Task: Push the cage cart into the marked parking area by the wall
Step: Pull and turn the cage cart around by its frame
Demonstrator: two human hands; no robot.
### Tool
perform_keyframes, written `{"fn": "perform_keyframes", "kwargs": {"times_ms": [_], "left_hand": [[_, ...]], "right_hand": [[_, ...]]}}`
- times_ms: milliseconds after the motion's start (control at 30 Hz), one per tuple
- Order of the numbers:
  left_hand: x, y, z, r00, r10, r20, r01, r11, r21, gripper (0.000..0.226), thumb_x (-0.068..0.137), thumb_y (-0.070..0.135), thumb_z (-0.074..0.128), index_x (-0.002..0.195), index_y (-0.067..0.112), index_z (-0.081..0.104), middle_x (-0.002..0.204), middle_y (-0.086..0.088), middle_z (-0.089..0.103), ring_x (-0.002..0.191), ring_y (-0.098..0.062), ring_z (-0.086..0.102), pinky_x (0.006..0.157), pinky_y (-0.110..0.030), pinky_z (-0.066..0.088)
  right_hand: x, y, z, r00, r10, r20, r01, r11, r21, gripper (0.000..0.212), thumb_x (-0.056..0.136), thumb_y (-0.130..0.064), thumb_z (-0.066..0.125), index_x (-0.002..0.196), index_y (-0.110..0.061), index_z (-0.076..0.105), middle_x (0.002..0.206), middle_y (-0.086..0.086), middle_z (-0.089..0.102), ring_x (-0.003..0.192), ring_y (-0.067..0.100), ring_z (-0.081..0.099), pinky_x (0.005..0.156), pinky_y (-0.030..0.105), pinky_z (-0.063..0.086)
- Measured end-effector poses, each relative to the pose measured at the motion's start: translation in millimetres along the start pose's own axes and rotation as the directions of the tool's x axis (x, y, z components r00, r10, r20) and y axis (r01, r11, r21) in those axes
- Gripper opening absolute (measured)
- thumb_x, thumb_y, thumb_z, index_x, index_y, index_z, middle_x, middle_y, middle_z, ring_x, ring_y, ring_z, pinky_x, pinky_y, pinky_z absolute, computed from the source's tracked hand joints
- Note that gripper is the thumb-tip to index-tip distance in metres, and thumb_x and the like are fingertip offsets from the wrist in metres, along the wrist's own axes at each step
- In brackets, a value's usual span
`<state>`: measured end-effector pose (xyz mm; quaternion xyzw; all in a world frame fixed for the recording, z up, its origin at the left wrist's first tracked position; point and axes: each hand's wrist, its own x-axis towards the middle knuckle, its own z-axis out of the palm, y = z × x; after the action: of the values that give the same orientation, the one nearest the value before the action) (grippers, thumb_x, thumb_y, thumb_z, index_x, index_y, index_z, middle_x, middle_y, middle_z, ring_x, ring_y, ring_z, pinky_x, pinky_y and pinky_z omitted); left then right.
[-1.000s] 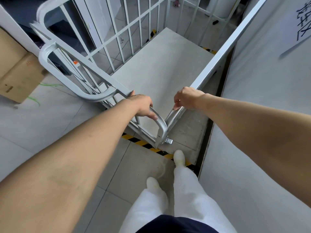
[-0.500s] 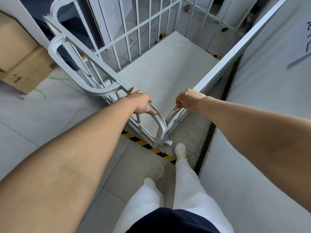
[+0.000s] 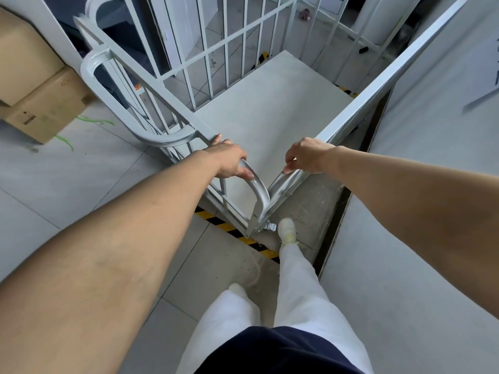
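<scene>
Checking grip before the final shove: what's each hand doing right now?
Left hand: closed on the cage cart's curved corner handle.
Right hand: closed on the cart's wall-side top rail.

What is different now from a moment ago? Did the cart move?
The cage cart has rolled a bit further forward over the yellow-and-black floor stripe, alongside the wall. The person's right foot stepped ahead, across the stripe, next to the cart's corner. Unchanged: the left hand and right hand keep gripping the cart's top rails, and the cardboard boxes sit where they were.
</scene>
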<state>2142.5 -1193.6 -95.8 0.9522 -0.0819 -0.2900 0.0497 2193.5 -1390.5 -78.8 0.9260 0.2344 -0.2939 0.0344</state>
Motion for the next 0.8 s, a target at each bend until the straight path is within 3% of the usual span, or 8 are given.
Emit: {"fn": "perform_keyframes", "kwargs": {"times_ms": [67,167,300,633,800], "left_hand": [[-1,-6,-1,1.000,-0.001,-0.009,0.001,1.000,-0.004,0.077,0.082,0.066,0.051,0.140,0.015,0.046,0.143,-0.009,0.047,0.143,-0.027,0.025,0.122,-0.042,0.004],[-4,-15,2,0.996,-0.081,-0.037,0.081,0.997,-0.004,0.085,0.078,0.072,0.049,0.144,0.019,0.039,0.154,-0.006,0.032,0.150,-0.029,0.003,0.119,-0.052,-0.003],[-2,-14,1,0.995,-0.094,-0.027,0.094,0.995,0.014,0.086,0.075,0.075,0.049,0.140,0.019,0.043,0.148,-0.007,0.038,0.147,-0.028,0.013,0.117,-0.056,0.004],[0,-16,-3,0.993,-0.114,-0.021,0.115,0.993,0.038,0.084,0.076,0.073,0.051,0.139,0.016,0.044,0.144,-0.007,0.042,0.143,-0.029,0.020,0.115,-0.055,0.008],[-2,-27,-6,0.992,-0.123,-0.030,0.125,0.990,0.060,0.082,0.076,0.071,0.053,0.138,0.017,0.045,0.142,-0.005,0.044,0.140,-0.027,0.023,0.112,-0.046,0.018]], "right_hand": [[1,6,-1,0.999,-0.024,0.022,0.025,0.998,-0.061,0.045,0.090,-0.051,0.055,0.118,-0.018,0.066,0.121,0.010,0.063,0.111,0.030,0.057,0.091,0.036,0.047],[5,23,-7,0.998,-0.025,0.050,0.031,0.993,-0.116,0.065,0.087,-0.063,0.048,0.138,-0.021,0.049,0.143,0.009,0.048,0.136,0.028,0.039,0.109,0.043,0.037],[8,38,-11,0.995,-0.031,0.094,0.049,0.979,-0.197,0.079,0.085,-0.066,0.047,0.147,-0.018,0.035,0.157,0.003,0.030,0.149,0.022,0.012,0.120,0.042,0.013],[10,34,-8,0.997,-0.070,0.027,0.074,0.977,-0.200,0.075,0.085,-0.062,0.049,0.140,-0.011,0.044,0.144,0.009,0.045,0.138,0.026,0.032,0.114,0.038,0.024],[22,27,-7,0.997,-0.075,0.020,0.077,0.977,-0.197,0.073,0.082,-0.066,0.049,0.132,-0.012,0.052,0.134,0.009,0.051,0.132,0.027,0.038,0.111,0.040,0.029]]}}
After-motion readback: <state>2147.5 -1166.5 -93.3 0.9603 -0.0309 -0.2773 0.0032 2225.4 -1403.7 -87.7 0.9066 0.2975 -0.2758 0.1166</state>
